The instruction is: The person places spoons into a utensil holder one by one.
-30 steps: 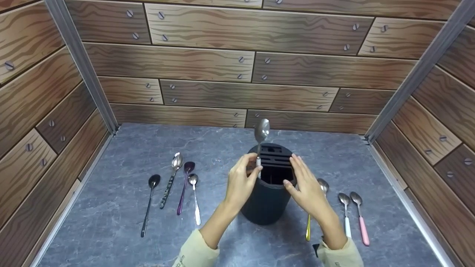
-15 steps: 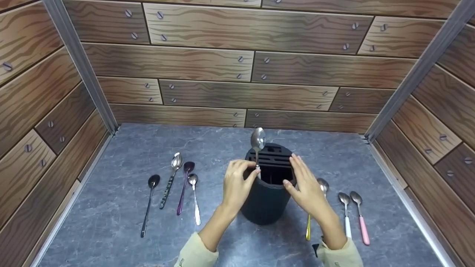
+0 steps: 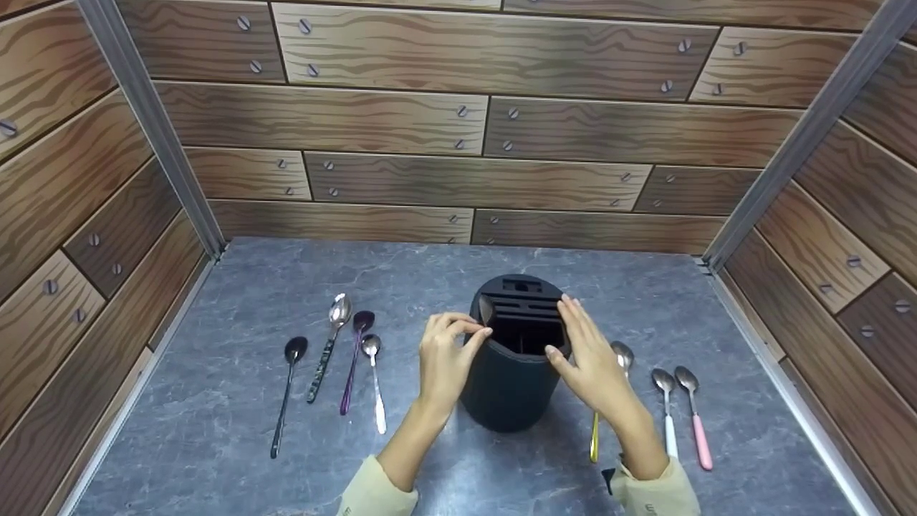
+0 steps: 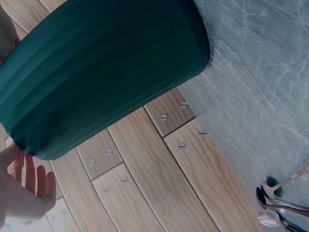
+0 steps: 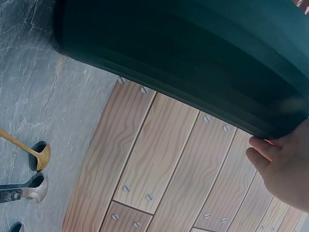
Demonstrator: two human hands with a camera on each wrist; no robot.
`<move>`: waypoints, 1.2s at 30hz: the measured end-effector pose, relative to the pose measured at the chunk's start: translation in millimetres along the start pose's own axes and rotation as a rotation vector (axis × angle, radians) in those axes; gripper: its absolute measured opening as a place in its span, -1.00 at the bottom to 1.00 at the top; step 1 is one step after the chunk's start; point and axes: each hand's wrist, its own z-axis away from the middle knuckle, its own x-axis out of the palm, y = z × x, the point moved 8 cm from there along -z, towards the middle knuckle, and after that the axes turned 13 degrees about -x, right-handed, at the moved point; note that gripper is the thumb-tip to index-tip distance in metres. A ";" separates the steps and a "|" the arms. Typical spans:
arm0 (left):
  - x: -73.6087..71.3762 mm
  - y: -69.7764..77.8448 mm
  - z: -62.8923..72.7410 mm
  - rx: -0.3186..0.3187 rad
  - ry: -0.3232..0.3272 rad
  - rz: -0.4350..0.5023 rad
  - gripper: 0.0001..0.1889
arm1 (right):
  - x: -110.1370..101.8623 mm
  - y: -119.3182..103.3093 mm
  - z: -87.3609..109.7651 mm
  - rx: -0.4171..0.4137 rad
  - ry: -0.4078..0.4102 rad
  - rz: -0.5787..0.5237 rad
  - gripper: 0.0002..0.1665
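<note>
A black cylindrical utensil holder [image 3: 510, 394], dark green in both wrist views, stands upright on the table. Its top has slots and one large opening. A metal spoon [image 3: 486, 309] stands inside at the left rim; only its bowl shows, the handle hidden within. My left hand [image 3: 445, 358] pinches at the base of that bowl with thumb and forefinger, right at the rim. In the left wrist view the other fingers of the left hand [image 4: 29, 193] curl loosely beside the holder's wall. With fingers extended, my right hand [image 3: 594, 369] rests against the holder's right rim.
Left of the holder lie several spoons: a black one [image 3: 289, 398], one with a patterned handle [image 3: 324, 362], a purple one [image 3: 353, 373] and a silver one [image 3: 377, 390]. To the right are a yellow-handled [image 3: 594, 437], a white-handled [image 3: 670, 430] and a pink-handled spoon [image 3: 701, 441]. Wood-patterned walls enclose the table.
The spoon has gone down into the holder, its bowl sinking from well above the top to rim level. My left hand has shifted slightly left; my right hand stays in place.
</note>
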 end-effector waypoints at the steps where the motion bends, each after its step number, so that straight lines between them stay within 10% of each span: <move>1: -0.8 -0.5 0.4 -0.001 0.001 0.009 -0.86 | 0.3 0.2 -0.1 0.003 -0.003 -0.002 -0.21; 14: -11.4 -13.8 4.0 -0.015 0.022 0.111 -0.87 | 0.2 1.4 0.4 0.011 0.005 0.010 -0.21; 36: -33.1 -78.1 -6.5 -0.282 0.037 -0.059 -0.89 | -0.8 -0.9 -0.8 -0.026 0.040 0.001 -0.22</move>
